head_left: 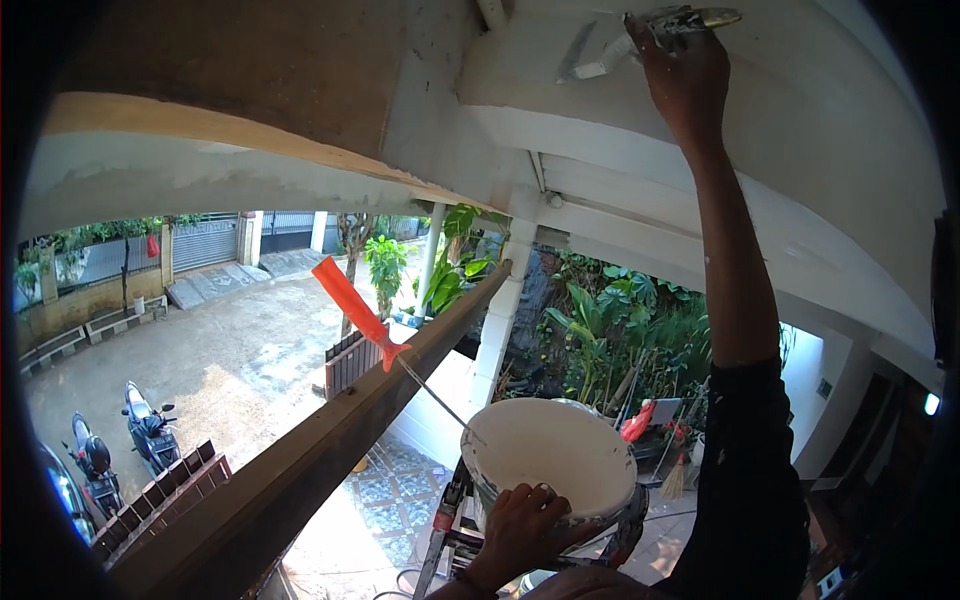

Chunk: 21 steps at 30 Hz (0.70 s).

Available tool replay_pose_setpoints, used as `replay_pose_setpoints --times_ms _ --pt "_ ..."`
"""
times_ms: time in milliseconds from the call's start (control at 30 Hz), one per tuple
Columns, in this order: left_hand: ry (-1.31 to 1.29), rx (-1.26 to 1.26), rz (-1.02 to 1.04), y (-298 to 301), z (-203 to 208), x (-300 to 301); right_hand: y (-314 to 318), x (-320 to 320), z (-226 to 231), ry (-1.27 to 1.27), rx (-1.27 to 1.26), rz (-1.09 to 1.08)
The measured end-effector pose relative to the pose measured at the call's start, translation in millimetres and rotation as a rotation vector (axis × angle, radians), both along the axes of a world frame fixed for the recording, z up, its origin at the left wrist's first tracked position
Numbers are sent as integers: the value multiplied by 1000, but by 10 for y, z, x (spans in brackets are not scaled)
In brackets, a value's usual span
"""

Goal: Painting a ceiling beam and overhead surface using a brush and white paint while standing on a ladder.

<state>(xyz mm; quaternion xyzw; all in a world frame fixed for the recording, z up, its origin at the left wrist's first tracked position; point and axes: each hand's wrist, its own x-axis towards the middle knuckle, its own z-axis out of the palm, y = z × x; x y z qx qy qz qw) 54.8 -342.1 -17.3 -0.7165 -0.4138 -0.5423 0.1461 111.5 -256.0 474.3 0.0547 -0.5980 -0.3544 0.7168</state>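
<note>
support: stepladder [447,530] | on it: white bucket [548,455] of plaster | beside: wooden beam [330,440]

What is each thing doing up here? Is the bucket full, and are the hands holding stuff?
Right hand: raised overhead, gripping the putty knife.
Putty knife: blade pressed flat against the white ceiling, smeared with white.
Left hand: holding the bucket by its near rim.
Bucket: upright, filled with white paste.
Red-handled tool: standing slanted in the bucket, handle up.
Ceiling: coated white, brown patch bare.
Motorbikes: parked below.
</note>
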Motion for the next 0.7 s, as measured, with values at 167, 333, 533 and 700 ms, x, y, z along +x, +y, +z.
replay_pose_setpoints --times_ms 167,333,533,700 --pt "0 35 -8 63 -48 -20 -102 -300 -25 -134 -29 153" --pt "0 -12 -14 23 -12 -5 51 -749 121 -118 -35 134" --pt "8 52 -6 46 4 -9 50 -125 145 -54 37 -17" --pt "18 5 16 39 -7 -12 -165 954 26 -25 -223 -155"
